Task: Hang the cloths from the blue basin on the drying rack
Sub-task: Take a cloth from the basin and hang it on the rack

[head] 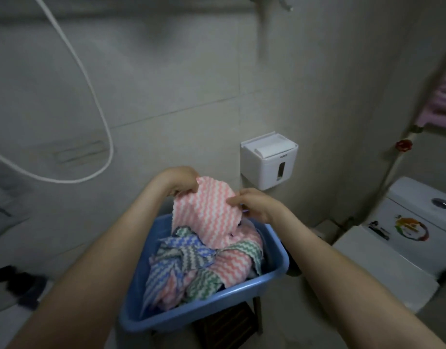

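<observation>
So, the murky bits first. Whatever the blue basin (191,316) sits on is mostly hidden under it; only some dark slats and a leg (232,323) poke out below. At the far right edge there's a pink barred thing (443,102) on the wall, cut off by the frame and blurry, so I can't tell if it's the drying rack. Dark stuff on the floor at the lower left (18,283) is too smeared to identify. The left hand's (178,182) fingertips are tucked behind the fabric, out of sight.

Grip-wise, both hands are on the same pink-and-white zigzag cloth (207,212). The left hand curls around its top left corner, thumb on the near side. The right hand (254,204) pinches the right edge between thumb and fingers.

That cloth is lifted and spread between the two hands above the far end of the basin, with its lower part draped onto the pile of cloths (189,263) there. The pile is a jumble of blue, green and pink zigzag pieces filling the basin, below and nearer the camera than both hands. A white wall box (268,159) hangs just behind the right hand, and a toilet (405,222) stands off to the right.
</observation>
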The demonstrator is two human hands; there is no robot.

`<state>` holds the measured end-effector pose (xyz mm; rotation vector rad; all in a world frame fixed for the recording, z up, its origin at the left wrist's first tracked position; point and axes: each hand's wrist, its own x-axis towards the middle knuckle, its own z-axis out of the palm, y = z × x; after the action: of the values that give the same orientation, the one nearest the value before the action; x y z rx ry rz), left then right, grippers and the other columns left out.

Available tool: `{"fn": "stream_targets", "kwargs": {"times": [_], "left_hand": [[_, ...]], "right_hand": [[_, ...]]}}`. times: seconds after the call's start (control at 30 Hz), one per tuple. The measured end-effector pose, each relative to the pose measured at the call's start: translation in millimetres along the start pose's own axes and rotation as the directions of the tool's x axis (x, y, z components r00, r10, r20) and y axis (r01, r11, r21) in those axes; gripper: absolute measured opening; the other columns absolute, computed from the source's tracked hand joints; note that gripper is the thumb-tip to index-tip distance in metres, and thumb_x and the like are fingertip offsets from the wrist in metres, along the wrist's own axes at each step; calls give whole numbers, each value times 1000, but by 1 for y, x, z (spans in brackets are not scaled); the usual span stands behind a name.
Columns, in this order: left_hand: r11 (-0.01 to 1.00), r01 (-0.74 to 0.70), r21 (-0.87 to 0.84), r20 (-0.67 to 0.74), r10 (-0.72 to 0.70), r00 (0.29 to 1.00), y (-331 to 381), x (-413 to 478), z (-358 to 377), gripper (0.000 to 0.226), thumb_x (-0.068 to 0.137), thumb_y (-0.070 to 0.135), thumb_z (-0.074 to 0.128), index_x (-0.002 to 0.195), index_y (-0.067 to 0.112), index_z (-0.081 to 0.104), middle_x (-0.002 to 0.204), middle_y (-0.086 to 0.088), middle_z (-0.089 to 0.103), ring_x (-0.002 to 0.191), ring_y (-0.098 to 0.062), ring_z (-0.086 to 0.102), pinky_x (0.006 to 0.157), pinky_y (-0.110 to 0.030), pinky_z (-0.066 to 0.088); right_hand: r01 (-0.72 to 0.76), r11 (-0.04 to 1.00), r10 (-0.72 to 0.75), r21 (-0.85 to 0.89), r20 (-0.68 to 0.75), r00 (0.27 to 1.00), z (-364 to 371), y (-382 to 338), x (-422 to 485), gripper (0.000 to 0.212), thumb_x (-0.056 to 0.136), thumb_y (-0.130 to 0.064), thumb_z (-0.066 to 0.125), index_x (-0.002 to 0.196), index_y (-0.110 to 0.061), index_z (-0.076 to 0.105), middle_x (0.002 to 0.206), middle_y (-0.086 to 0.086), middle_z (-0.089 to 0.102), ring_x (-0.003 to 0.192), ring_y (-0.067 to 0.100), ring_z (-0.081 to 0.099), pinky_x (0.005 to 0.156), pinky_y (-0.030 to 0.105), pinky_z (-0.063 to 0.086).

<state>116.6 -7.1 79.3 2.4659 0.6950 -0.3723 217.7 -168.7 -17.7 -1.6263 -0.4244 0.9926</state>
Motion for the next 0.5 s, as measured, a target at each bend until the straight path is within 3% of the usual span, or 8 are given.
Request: {"fn": "stream_targets", "kwargs": {"times": [0.2, 0.3, 0.4, 0.5], "left_hand": [[986, -149, -73, -161, 136, 978, 21, 1, 5, 17, 85, -1, 48, 93, 8, 61, 74, -10, 53, 60, -20, 45, 48, -24, 31], [963, -264, -60, -204, 247, 947, 60, 6, 8, 12, 85, 0, 50, 86, 7, 59, 68, -9, 51, 56, -19, 44, 44, -22, 33], [923, -376, -84, -200, 354, 914, 114, 14, 21, 9, 82, 2, 53, 84, 7, 60, 67, -9, 51, 53, -17, 44, 41, -18, 34], [874, -477, -94, -131, 465, 876, 184, 15, 50, 3, 82, 6, 56, 80, 7, 57, 61, -7, 47, 55, -20, 45, 50, -23, 38]], "right_hand": [[203, 978, -198, 54, -95, 976, -31, -16, -7, 10, 80, -3, 65, 81, -5, 55, 76, 9, 62, 73, 22, 57, 66, 30, 46], [293, 950, -268, 111, -197, 943, -67, -24, -31, 46, 69, 2, 61, 114, 2, 53, 95, 15, 65, 82, 23, 63, 70, 30, 51], [369, 925, -324, 89, -323, 889, -117, -24, -71, 46, 81, 17, 47, 122, -2, 48, 96, 8, 62, 82, 21, 58, 72, 31, 45], [388, 921, -343, 19, -427, 836, -176, -13, -123, 47, 78, 11, 48, 118, -12, 57, 104, 8, 64, 93, 25, 58, 80, 37, 43]]}}
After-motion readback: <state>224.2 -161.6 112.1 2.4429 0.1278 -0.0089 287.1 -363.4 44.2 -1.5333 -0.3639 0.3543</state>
